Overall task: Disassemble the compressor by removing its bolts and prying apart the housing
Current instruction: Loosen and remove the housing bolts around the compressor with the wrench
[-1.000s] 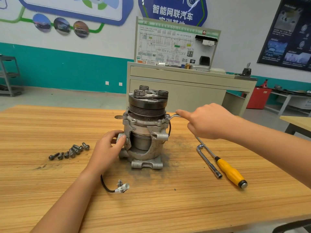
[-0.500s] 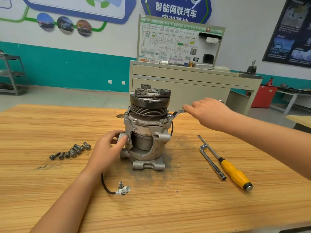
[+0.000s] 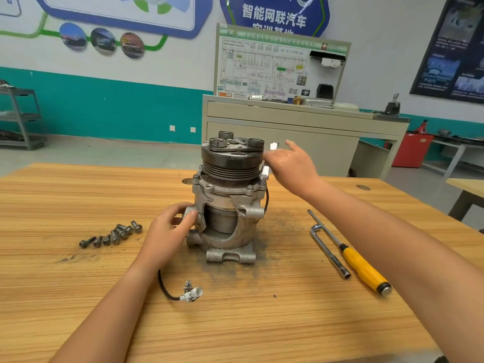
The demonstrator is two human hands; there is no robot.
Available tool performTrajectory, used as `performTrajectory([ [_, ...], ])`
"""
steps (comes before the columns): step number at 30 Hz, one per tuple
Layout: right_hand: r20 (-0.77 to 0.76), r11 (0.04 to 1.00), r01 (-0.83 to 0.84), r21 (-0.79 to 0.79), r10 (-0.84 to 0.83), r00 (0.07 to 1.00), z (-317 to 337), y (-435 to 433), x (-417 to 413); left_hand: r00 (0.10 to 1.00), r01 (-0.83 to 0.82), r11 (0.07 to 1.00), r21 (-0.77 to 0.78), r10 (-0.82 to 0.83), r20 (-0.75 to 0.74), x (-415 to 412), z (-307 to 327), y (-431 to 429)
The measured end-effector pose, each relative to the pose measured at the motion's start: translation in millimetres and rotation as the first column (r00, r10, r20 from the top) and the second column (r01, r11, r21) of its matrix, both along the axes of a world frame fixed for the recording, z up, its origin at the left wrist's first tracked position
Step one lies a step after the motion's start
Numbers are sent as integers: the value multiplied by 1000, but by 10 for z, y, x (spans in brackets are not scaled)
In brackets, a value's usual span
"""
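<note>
Wood-grain worktop (image 3: 78,297) carries the grey cast-aluminium compressor (image 3: 227,195), which stands upright at its centre on a narrow mounting foot, black grooved pulley uppermost. We note the bare left grip (image 3: 167,231) clamped on a lug at the left of the housing, thumb and fingers closed around it, directly beside the jagged edge of the cutaway window. The bare right grip (image 3: 290,163) is at the upper right flange, where a bright metal tool (image 3: 265,174) shows only as blur; we cannot tell whether the fingers are closed on it.

Hazards from this position, as we judge them:

1. Tipping. The unit is tall, with the pulley on top. Sideways force at the flange could lever it over if the left grip slackens. The dark grit (image 3: 277,221) around the base may also let the foot slide.
2. Slippage. A tool poorly seated on a flange bolt (image 3: 250,188) could round the head and throw the knuckles against the pulley.
3. Cuts. A sudden shift could drag the left fingers across the cutaway edge.
4. Lost parts. The row of dark loose bolts (image 3: 112,234) lies to the left and could roll if the worktop is jolted.
5. Snagging. The black cable with white connector (image 3: 191,294) lies just beside the left wrist and could catch.

The chrome L-shaped socket wrench (image 3: 330,251) and yellow-handled screwdriver (image 3: 364,268) lie to the right, well apart from the unit.
</note>
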State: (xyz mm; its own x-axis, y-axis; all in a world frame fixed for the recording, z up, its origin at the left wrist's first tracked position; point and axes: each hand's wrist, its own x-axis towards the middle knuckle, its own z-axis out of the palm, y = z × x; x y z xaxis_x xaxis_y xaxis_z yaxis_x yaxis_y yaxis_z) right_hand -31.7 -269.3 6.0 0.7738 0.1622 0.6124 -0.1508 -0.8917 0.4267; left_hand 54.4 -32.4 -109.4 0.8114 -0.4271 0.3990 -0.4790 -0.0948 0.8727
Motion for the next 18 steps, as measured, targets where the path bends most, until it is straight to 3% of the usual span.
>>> performTrajectory([
  [4, 155, 930, 25, 367, -88, 984, 109, 107, -370, 1000, -5, 1000, -1, 5, 19, -7, 15, -6],
  [7, -17, 785, 138, 604, -160, 987, 208, 206, -672, 999, -28, 1000, 5, 28, 38, -13, 20, -11],
  [10, -369, 779, 439, 448, -286, 884, 325, 332, -863, 999, -37, 999, 8, 37, 38, -7, 11, -12],
  [12, -499, 785, 536, 312, -345, 795, 355, 428, -919, 999, -38, 999, 11, 37, 38, -8, 10, -10],
  [18, -593, 834, 531, 150, -354, 723, 365, 646, -875, 1000, -28, 1000, -14, 28, 5, -24, 12, -9],
])
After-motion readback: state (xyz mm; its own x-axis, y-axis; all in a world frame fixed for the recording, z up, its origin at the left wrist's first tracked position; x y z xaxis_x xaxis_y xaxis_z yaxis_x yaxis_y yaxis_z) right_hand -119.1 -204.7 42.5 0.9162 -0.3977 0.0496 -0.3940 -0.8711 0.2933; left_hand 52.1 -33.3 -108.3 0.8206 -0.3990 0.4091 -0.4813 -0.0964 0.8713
